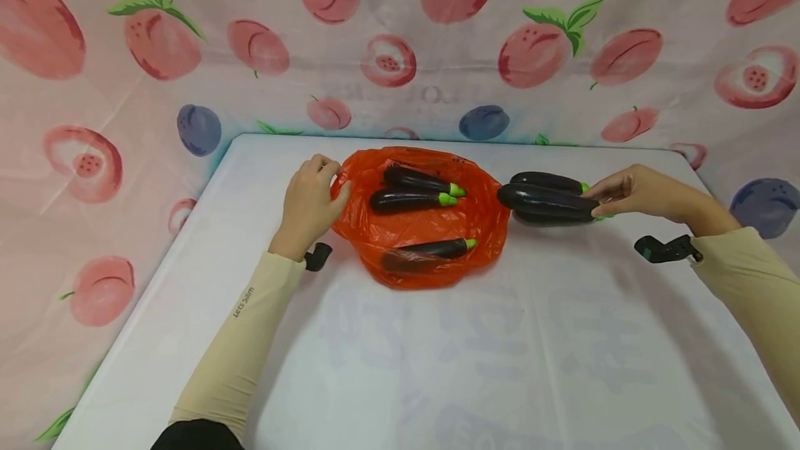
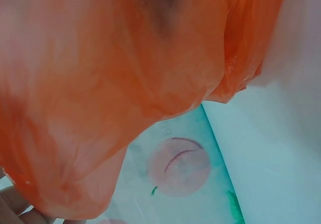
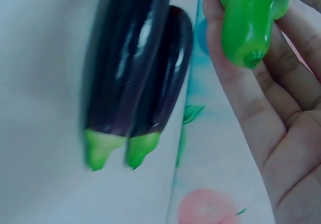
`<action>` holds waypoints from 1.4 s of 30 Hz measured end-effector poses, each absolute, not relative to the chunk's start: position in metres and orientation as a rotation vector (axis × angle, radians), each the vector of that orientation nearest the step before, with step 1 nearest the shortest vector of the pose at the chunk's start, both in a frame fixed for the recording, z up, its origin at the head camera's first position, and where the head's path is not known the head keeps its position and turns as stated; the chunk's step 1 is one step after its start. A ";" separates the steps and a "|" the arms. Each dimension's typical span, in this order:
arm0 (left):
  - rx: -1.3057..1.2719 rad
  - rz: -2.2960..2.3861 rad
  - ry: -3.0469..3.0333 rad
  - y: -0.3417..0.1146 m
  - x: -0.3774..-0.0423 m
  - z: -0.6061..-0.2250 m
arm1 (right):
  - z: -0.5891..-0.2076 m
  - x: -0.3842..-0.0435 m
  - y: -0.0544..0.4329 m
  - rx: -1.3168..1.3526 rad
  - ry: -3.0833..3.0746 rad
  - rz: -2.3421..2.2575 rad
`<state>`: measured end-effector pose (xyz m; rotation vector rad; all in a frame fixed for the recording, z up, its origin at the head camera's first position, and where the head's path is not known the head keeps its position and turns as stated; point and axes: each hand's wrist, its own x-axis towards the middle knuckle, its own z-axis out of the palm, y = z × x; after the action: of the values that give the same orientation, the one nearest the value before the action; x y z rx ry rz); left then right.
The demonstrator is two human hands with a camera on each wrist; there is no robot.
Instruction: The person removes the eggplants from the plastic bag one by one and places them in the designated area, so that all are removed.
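At its left side, an open orange plastic bag point(image 1: 409, 228) is gripped at the rim by my left hand point(image 1: 306, 207). Three dark eggplants with green stems lie in the bag, two side by side point(image 1: 409, 201) toward the back and one point(image 1: 437, 249) near the front. To the right of the bag, my right hand point(image 1: 650, 193) pinches an eggplant point(image 1: 544, 201) by its green stem end point(image 3: 249, 28). Its blunt end overlaps the bag's right rim in the head view. Beneath it, two more eggplants point(image 3: 125, 68) lie next to each other on the table.
The white table point(image 1: 475, 367) reaches back to a hanging cloth point(image 1: 437, 89) printed with peaches and plums. A dark camera mount point(image 1: 665, 248) sticks out beside the right wrist, another point(image 1: 319, 256) beside the left.
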<state>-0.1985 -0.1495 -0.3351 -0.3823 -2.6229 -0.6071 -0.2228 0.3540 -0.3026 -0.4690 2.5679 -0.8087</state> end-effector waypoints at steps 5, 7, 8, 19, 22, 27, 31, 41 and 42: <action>-0.389 -0.600 -2.616 -0.150 -0.199 -0.336 | -0.314 -0.222 0.363 -0.396 2.536 -0.825; -0.393 -0.599 -2.610 -0.149 -0.199 -0.335 | -0.317 -0.220 0.365 -0.382 2.525 -0.836; -0.394 -0.600 -2.608 -0.149 -0.199 -0.335 | -0.319 -0.220 0.367 -0.380 2.522 -0.839; -0.379 -0.601 -2.635 -0.149 -0.200 -0.334 | -0.334 -0.214 0.385 -0.338 2.510 -0.844; -0.377 -0.604 -2.636 -0.149 -0.200 -0.334 | -0.338 -0.213 0.390 -0.366 2.483 -0.868; -0.378 -0.607 -2.633 -0.148 -0.200 -0.335 | -0.345 -0.214 0.395 -0.426 2.410 -0.906; -0.377 -0.610 -2.635 -0.148 -0.200 -0.335 | -0.349 -0.214 0.397 -0.427 2.377 -0.908; -0.375 -0.604 -2.636 -0.148 -0.199 -0.335 | -0.362 -0.217 0.400 -0.474 2.294 -0.956; -0.375 -0.602 -2.635 -0.147 -0.199 -0.335 | -0.363 -0.217 0.400 -0.472 2.291 -0.960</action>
<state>-0.1993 -0.1474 -0.3353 -0.3752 -2.6350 -0.6018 -0.2170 0.4004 -0.3627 -0.4716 2.2906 -0.9596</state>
